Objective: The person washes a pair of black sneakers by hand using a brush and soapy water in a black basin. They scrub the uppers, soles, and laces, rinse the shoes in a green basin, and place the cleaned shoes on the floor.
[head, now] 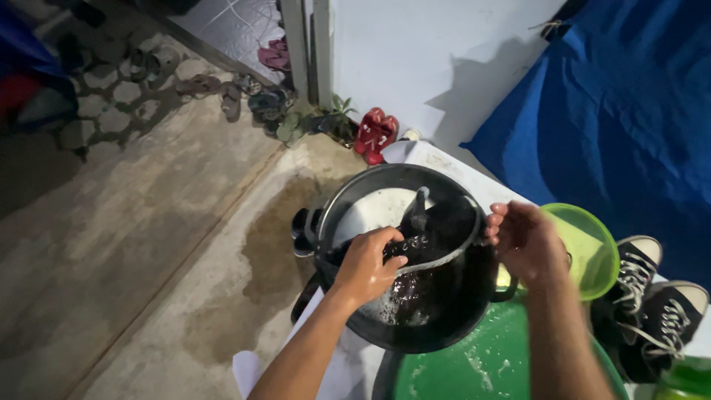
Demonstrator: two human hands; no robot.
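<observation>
Under our hands the biggest thing was the green basin [489, 367], its rim just below the black pot [415, 259] that we held tilted over it. The pot was large, metal and dark, wet with suds inside and out, so we judged it heavy for its size, stiff, and slippery wherever the soap ran. Our right hand [527, 244] was clamped on the pot's far rim near the side handle, the driest and surest place to grip. Our left hand [368, 265] reached inside the pot, closed around something dark and soapy; what it was we could not tell.

Just right of the right hand sat a small yellow-green bowl [589, 248], nearly touching the pot. Beyond that stood a pair of black sneakers [655, 296], crowding the right side. Behind them hung a blue tarp [615, 111]. The white counter [437, 159] ended just beyond the pot, leaving little margin there. To the left of the left hand lay the concrete floor [148, 244], wet in patches and wide open, with red sandals [375, 133] far off by the wall.
</observation>
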